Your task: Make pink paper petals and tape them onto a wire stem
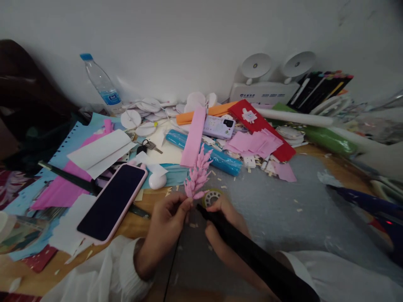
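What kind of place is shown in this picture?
Probably a craft table beside a wall, perhaps in a home or small studio. The left hand holds a pink flower-like piece; small pink sheets lie farther back, and many pens are at the back right.

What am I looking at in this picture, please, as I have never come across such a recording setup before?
There is no machine here: these are a person's two bare hands, seen by one camera worn on the head, looking forward and down. The left hand has a pink, flower-like sprig pinched in its grip. The right hand holds a long black item; I cannot tell what it is. Ahead lie a blue roll, pink paper pieces and some keys; a dark-screened phone lies to the left, and a grey mat spreads to the right.
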Demonstrator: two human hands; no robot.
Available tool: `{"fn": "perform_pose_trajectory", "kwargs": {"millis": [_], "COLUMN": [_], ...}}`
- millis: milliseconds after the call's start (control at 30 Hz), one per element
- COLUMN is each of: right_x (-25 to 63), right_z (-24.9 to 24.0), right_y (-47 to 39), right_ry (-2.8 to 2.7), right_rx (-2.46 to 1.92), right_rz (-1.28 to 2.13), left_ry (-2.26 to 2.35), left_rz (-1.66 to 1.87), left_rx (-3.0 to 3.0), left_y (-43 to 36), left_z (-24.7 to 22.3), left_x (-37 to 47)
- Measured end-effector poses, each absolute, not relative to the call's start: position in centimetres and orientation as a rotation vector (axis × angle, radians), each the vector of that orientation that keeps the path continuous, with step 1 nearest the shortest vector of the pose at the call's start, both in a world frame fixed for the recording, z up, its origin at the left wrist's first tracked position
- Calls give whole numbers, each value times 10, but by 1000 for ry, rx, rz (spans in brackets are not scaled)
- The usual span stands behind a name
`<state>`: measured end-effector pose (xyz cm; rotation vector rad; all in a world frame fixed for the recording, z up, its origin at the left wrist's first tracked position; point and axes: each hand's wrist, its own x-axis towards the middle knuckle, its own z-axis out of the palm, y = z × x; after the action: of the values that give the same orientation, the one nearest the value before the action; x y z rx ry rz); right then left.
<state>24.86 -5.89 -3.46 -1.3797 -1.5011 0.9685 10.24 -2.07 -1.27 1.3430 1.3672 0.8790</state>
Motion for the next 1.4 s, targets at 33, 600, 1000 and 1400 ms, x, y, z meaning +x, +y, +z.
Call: {"fn": "perform_pose_trajectory", "kwargs": {"millis": [33,600,1000,1400], "right_x": [249,251,270,410], "right_z": [-35,-29,-26,-45], "right_y": [-59,-59,-53,-33], "right_ry": [-1506,-1498,-1147,-1851], "right_rx": [-1372,-1355,-1239,-1470], "right_rz": [967,909,1015,250], "left_ry": [1366,1300,1314,1003], "left_rz": [879,883,799,782], "left_rx": [1356,1303,1501,1433], "left_y": [-20,-14,-21,-29], "left_z": [-12,-1,11,48], "left_x": [101,87,88,124]}}
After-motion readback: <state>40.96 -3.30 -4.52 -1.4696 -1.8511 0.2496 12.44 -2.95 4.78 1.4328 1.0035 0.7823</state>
